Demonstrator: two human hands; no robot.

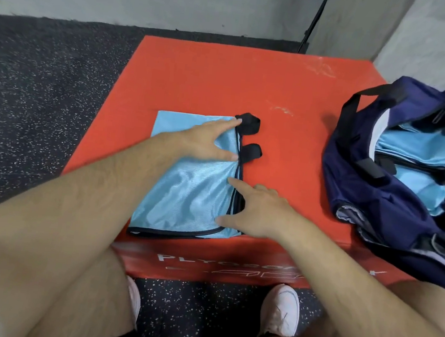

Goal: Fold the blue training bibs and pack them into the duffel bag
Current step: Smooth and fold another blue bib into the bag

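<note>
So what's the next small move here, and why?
Probably fold the bib in half, tucking the two black straps inside. The left hand and right hand both press flat near its strap edge, the straps stick out loose on the red box, and the bag lies open to its right.

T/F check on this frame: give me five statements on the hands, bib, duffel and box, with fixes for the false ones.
1. The left hand and the right hand both rest on the bib. True.
2. The bib lies on the floor. False: it lies on the red box.
3. The duffel bag is zipped closed. False: it is open, with light blue fabric showing inside.
4. The duffel bag sits to the right of the bib, apart from it. True.
5. The left hand lifts the black straps in the air. False: they lie on the box at the bib's right edge, and the left hand's fingers are spread on the bib.
</note>
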